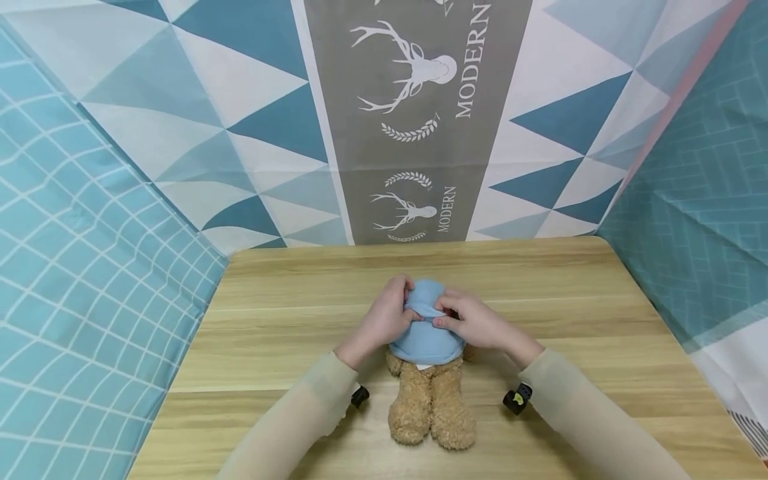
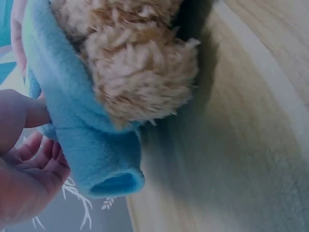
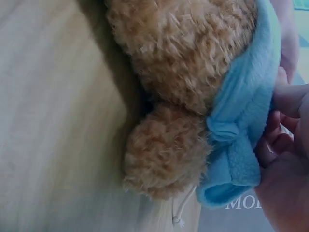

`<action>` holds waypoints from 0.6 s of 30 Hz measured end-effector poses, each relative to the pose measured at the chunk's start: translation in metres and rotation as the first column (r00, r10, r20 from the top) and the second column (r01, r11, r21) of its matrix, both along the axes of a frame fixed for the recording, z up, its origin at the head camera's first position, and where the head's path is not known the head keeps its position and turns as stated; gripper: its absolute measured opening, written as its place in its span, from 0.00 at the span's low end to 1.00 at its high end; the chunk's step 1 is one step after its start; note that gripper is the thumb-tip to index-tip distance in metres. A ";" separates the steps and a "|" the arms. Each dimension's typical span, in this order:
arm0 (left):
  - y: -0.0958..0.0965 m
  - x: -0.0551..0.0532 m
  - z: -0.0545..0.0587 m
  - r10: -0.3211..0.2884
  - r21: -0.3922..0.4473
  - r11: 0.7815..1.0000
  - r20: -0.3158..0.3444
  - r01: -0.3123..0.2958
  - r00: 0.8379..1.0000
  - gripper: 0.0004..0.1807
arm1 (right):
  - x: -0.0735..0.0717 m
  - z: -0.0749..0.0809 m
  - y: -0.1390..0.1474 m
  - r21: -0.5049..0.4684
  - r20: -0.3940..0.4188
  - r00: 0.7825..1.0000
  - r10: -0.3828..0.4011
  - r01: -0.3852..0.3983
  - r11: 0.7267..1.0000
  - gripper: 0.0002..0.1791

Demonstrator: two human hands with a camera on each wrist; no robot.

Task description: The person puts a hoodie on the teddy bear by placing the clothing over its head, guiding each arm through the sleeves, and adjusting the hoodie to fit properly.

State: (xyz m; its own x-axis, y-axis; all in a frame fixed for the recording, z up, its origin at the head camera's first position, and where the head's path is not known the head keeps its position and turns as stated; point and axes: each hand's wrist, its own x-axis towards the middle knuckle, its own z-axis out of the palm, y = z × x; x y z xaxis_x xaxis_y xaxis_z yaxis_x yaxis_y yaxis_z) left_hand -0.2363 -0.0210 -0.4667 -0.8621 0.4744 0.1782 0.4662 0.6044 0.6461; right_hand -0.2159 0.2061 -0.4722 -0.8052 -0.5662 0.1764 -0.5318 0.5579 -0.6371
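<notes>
A brown plush toy (image 1: 411, 397) lies on the table with its legs toward me, and a light-blue fleece garment (image 1: 429, 343) covers its upper part. My left hand (image 1: 387, 317) pinches the garment's cloth on the left, thumb in front. On the other side my right hand (image 1: 474, 320) pinches the same cloth, close to the left thumb. In the left wrist view a hollow blue sleeve (image 2: 104, 159) hangs beside the fur. The right wrist view shows another sleeve (image 3: 231, 179) by a round furry part (image 3: 164, 152). The toy's head is hidden.
The toy rests on a wood-grain table (image 1: 288, 333). A patterned cloth wall (image 1: 264, 120) stands behind it, with a blue checked cloth (image 1: 90, 267) at left and a teal cloth (image 1: 690, 200) at right. A white string (image 3: 182, 208) hangs near the right sleeve.
</notes>
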 end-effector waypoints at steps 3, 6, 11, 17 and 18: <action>0.000 0.000 0.000 -0.009 -0.025 1.000 -0.029 0.008 1.000 0.23 | 0.002 0.001 0.000 0.026 0.008 1.000 0.000 0.000 1.000 0.10; -0.002 0.000 0.005 -0.050 -0.049 0.998 -0.033 0.048 0.998 0.19 | 0.002 0.001 -0.001 0.063 -0.017 0.999 -0.035 0.036 0.997 0.14; -0.005 -0.003 0.012 -0.057 -0.060 0.997 -0.060 0.053 0.997 0.11 | 0.003 0.000 -0.005 0.082 -0.073 0.995 -0.067 0.073 0.994 0.15; 0.005 -0.004 0.007 -0.015 -0.182 0.983 -0.208 -0.024 0.978 0.04 | 0.006 0.001 -0.011 0.087 -0.116 0.988 -0.100 0.110 0.990 0.17; 0.007 -0.003 0.007 -0.010 -0.199 0.979 -0.220 -0.035 0.975 0.05 | 0.007 0.002 -0.012 0.091 -0.119 0.987 -0.111 0.122 0.988 0.18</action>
State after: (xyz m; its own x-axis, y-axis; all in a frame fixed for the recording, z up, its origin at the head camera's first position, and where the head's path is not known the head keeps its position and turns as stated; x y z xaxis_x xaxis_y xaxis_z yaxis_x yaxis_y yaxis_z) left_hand -0.2390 -0.0142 -0.4597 -0.8185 0.5094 0.2657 0.5744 0.7175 0.3940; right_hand -0.2092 0.1936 -0.4705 -0.8448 -0.4883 0.2190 -0.5250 0.6769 -0.5160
